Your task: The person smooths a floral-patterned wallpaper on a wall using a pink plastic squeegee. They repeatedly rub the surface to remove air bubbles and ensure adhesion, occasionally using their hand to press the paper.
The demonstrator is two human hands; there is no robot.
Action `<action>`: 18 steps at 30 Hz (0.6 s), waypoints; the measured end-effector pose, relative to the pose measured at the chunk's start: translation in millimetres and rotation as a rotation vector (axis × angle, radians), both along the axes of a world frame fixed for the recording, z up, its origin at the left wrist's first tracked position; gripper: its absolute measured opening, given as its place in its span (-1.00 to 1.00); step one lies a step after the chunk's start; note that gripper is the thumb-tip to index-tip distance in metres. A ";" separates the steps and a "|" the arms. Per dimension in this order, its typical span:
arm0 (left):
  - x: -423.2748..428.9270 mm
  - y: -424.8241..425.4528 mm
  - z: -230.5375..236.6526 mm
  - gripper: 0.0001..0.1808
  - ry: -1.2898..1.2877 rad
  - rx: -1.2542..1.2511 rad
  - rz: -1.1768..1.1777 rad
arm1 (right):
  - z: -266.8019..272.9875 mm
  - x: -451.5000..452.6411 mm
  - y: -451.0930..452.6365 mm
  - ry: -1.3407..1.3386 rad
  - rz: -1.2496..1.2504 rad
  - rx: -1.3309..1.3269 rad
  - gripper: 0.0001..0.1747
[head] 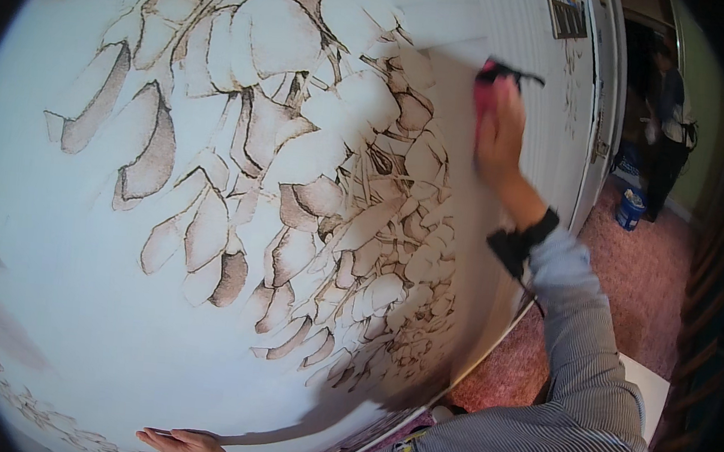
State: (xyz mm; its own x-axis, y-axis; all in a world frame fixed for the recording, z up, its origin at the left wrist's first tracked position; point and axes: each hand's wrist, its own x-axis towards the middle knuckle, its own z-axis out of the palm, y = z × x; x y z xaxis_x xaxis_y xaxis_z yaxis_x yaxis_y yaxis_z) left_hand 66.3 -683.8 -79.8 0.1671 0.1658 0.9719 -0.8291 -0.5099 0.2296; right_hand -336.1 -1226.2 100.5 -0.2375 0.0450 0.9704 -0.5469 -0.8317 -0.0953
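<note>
A pink and black hand tool (489, 88) is in my right hand (501, 131), held against the wall covering near its right side. A thin black strap or cord sticks out from the tool's top. My left hand (178, 442) rests near the bottom of the view, palm side towards the wall, its fingers extended and holding nothing; whether it touches cannot be told. The large wall mural (263, 172) shows hanging blossoms in brown line work on a pale ground. My arm casts a shadow over its lower right part.
A black wrist band (529, 237) with a cable is on my right wrist. A wall plate (567, 19) and a door frame (601, 118) stand at the right. Beyond are a person (672, 117), a blue bucket (630, 209), a reddish carpet (629, 275) and a white panel (653, 387).
</note>
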 end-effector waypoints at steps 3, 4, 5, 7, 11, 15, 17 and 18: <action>1.4 0.6 -0.4 -0.46 -0.012 0.018 0.015 | -35.9 22.9 64.1 0.252 0.079 -0.057 -0.46; 1.9 0.7 -0.6 -0.46 -0.009 0.011 0.011 | -35.4 23.0 78.3 0.368 0.103 -0.085 -0.46; 2.5 0.9 -0.5 -0.46 0.001 -0.001 -0.015 | -25.2 22.1 83.3 0.415 0.108 -0.083 -0.47; 3.0 0.7 -0.8 -0.45 -0.005 0.004 0.009 | 10.9 17.8 78.8 0.512 0.096 -0.153 -0.50; 2.9 -0.3 -1.2 -0.44 0.007 0.002 0.007 | 105.2 10.5 34.2 0.346 0.082 -0.255 -0.46; 2.2 -2.5 -1.3 -0.44 0.007 -0.031 -0.034 | 153.4 1.1 6.3 0.213 0.056 -0.196 -0.52; 1.3 -2.9 -1.2 -0.43 0.042 -0.032 -0.031 | 144.1 3.3 9.2 0.176 0.066 -0.173 -0.51; 1.2 -2.4 -0.7 -0.44 0.037 -0.017 -0.007 | 129.4 7.4 16.0 0.174 0.069 -0.187 -0.48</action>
